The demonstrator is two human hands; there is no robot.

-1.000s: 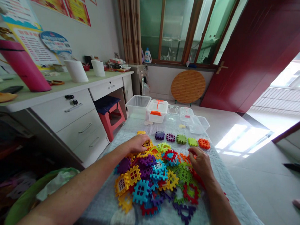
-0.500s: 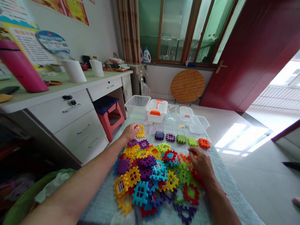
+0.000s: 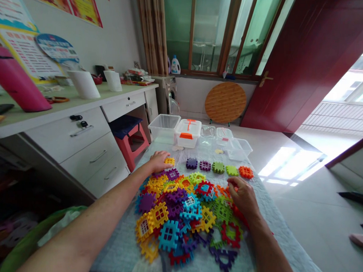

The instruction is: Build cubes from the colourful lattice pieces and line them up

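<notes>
My left hand [image 3: 159, 162] is at the far left of the cloth-covered table, its fingers against a yellow interlocking building block [image 3: 169, 161]. That block lies low on the cloth, partly hidden by the fingers. In line to its right are a dark purple block [image 3: 191, 163], a purple window block [image 3: 205, 165], two green blocks [image 3: 218, 167] and an orange block [image 3: 246, 172]. My right hand [image 3: 241, 195] rests with curled fingers at the right edge of a heap of mixed-colour blocks [image 3: 179, 207], beside orange pieces [image 3: 223, 191]. Whatever its fingers may hold is hidden.
Behind the row stand a clear open bin [image 3: 164, 128], a lidded box with orange clasps [image 3: 188, 133] and smaller clear containers [image 3: 240, 149]. To the left are a desk [image 3: 65, 134] and a pink stool [image 3: 132, 140]. A green-rimmed bag [image 3: 44, 230] sits lower left.
The yellow block has gone from standing upright to lying low on the cloth, with my left hand lowered beside it. My right hand stays in place. The view has shifted slightly.
</notes>
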